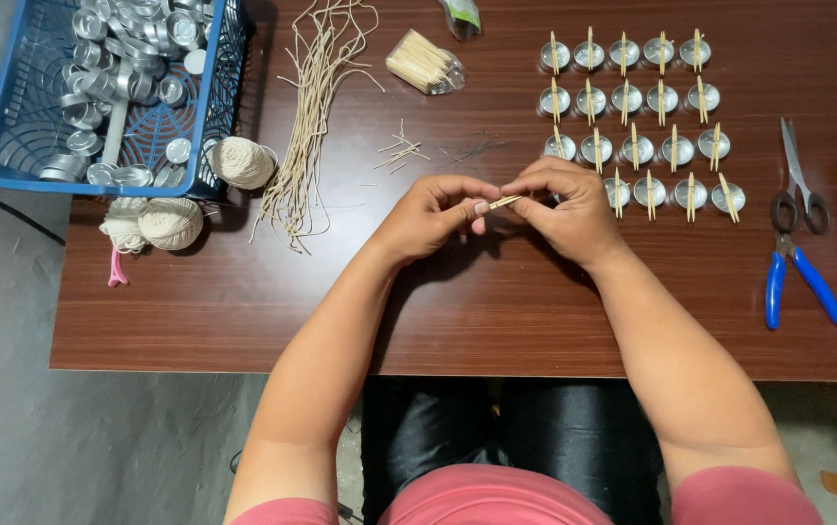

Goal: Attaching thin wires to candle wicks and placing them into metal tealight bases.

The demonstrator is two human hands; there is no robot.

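My left hand (433, 212) and my right hand (566, 206) meet over the middle of the brown table (496, 311). Both pinch a short thin wooden stick (504, 202) between their fingertips. Just right of my hands stand rows of small round metal cups (632, 102), each with a wooden stick laid across its top. The nearest cups sit partly behind my right hand.
A blue basket (19, 146) of empty metal cups sits at the far left, with balls of cream twine (241, 161) beside it. Cut wick strands (311, 107) and a bundle of sticks (423, 62) lie behind. Scissors (796, 185) and blue-handled pliers (798, 282) lie at the right.
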